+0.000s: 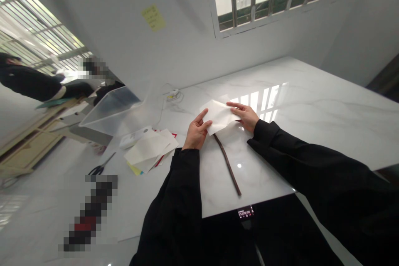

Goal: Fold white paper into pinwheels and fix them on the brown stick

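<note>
Between my two hands is a sheet of white paper (220,115), raised a little off the marble-patterned table. My left hand (197,130) pinches its left edge with thumb and fingers. On the opposite side, my right hand (246,116) grips the right edge, fingers along the top and the thumb hidden. A thin dark brown stick (228,165) runs from below the paper toward the table's front edge. Its far end is hidden by the paper, so I cannot tell whether the two touch.
Left of my hands lies a stack of papers (152,147). Beyond it stands a clear plastic bin (109,110). Scissors (101,167) and a blurred-out dark object (90,216) lie further left. A cable (174,94) rests by the wall. People sit at the far left.
</note>
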`<state>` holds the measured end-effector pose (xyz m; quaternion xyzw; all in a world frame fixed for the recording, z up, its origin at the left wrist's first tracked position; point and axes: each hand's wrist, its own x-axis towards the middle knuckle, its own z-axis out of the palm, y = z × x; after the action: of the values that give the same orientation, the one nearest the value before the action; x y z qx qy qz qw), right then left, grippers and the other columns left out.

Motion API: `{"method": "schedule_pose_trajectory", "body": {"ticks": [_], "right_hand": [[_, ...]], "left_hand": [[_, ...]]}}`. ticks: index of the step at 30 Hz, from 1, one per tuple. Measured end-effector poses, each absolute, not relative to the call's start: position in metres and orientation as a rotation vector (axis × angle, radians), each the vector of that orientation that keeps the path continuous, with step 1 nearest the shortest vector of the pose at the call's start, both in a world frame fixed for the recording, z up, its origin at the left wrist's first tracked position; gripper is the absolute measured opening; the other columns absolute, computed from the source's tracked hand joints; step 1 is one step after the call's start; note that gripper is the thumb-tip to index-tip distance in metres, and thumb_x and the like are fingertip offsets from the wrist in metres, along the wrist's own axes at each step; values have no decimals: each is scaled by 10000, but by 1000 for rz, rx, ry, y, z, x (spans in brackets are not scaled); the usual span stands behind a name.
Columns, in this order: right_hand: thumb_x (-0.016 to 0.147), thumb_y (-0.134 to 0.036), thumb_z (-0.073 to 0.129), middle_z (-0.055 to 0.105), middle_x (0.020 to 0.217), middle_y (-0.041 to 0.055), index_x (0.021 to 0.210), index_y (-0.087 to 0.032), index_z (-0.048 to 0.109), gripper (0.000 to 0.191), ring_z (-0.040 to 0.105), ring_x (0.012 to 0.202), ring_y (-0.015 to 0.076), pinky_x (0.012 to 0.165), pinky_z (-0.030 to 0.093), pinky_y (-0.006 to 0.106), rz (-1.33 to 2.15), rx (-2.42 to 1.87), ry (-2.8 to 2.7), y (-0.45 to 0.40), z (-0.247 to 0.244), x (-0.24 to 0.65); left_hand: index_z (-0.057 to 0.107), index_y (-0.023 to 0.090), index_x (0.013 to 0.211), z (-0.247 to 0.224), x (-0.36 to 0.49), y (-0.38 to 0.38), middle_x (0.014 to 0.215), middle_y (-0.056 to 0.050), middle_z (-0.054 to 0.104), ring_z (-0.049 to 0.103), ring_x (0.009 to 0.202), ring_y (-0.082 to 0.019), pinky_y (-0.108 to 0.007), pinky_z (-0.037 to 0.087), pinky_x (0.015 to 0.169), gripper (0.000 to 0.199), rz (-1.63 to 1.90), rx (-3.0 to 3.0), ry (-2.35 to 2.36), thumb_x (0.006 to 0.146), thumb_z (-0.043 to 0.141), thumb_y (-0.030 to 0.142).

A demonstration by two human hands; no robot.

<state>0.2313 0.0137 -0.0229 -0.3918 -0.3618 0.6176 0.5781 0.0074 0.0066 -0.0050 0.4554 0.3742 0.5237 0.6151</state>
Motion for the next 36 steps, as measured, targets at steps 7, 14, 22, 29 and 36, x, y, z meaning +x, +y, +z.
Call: {"method": "schedule_pose_trajectory", "body": {"ticks": [7,14,22,29,36], "right_hand": [[801,-130,785,780,826,-15,1468,-210,593,698,730,788,169,819,610,306,1409,-919,-731,17,-24,231],[810,-163,795,801,912,16,987,-200,782,181,716,760,143,733,585,244,1464,-926,-724,20,-26,229],[905,-368,788,790,805,90,845,-165,733,219,754,736,231,729,631,336,1533,-922,-710,10,-15,225],[954,-412,697,742,760,47,914,-185,697,231,709,668,200,591,587,294,1394,-1028,-550,20,-21,230],[1050,-564,349,749,1086,129,1273,-195,656,530,729,1019,279,874,617,443,559,-1309,-708,38,-5,292]], "left_hand": [[545,213,1506,-6,3,9,1092,-40,770,717,1059,-154,-284,525,1049,830,1289,954,879,741,851,118],[569,186,1407,-5,2,9,900,-8,765,726,824,-136,-259,575,819,809,1324,812,951,681,926,161],[692,146,853,-6,12,5,800,-4,729,650,699,-108,-229,526,690,479,1311,962,1024,593,975,432],[631,161,743,-6,10,6,597,30,595,515,525,-70,-198,371,514,499,1366,1040,1177,641,902,567],[626,165,745,-8,9,6,606,11,610,505,518,-84,-226,367,520,439,1400,1141,1268,720,831,552]]}}
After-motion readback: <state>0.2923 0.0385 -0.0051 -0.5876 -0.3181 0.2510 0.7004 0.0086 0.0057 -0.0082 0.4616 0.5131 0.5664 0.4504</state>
